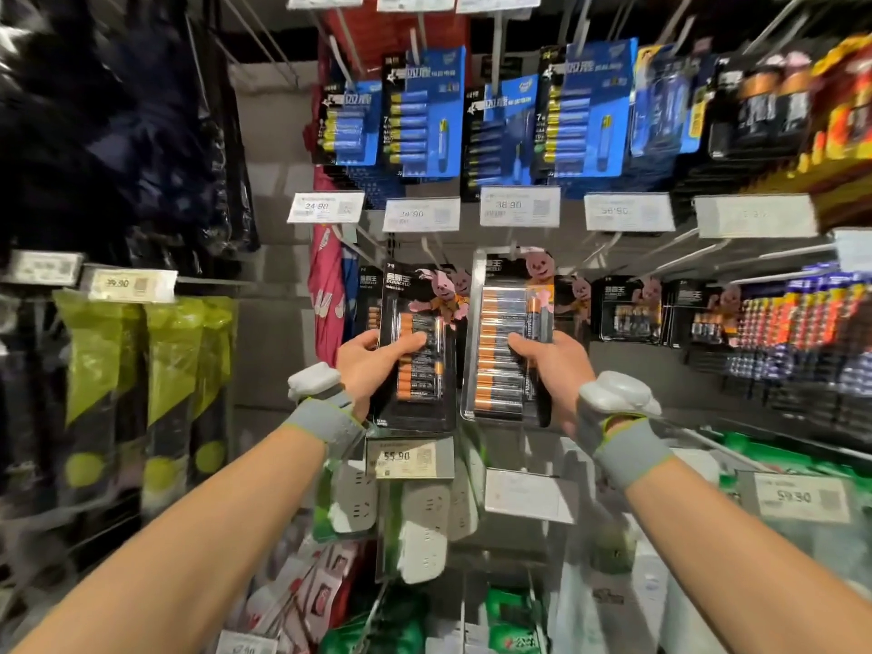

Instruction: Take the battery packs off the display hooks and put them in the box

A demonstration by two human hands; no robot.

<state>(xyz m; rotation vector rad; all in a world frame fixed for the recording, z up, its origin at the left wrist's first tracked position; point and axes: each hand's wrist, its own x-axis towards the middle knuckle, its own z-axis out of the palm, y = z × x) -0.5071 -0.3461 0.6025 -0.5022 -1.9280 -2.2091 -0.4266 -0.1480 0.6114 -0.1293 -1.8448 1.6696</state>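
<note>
Fingers (406, 345) of the left hand (365, 370): thumb laid across the front, the rest curled behind the left edge of a black-and-copper Duracell battery pack (417, 361), clamped on it at about mid-height. Fingers (521, 345) of the right hand (559, 370): the same hold mirrored, thumb over the front of a second, larger-looking Duracell pack (502, 332), gripped from its right edge. Position of packs: side by side and close together, upright, long axes vertical. Their hang-tabs are at the top, up by the display hooks (512, 250), and the left pack's bottom edge is just above a price tag (409, 457). Each pack sits in its own hand, left to left and right to right, so neither hand need reach across. Hang-tabs: blurred (cannot tell whether either is threaded on its wire or free of it). Next move, as judged: if threaded, each pack wants drawing toward the body along the hook's line, card kept upright, before lowering. Box: not in view. Other stock: more Duracell packs (630, 313) hang to the right, and blue battery packs (424, 115) hang on the row above.
</note>
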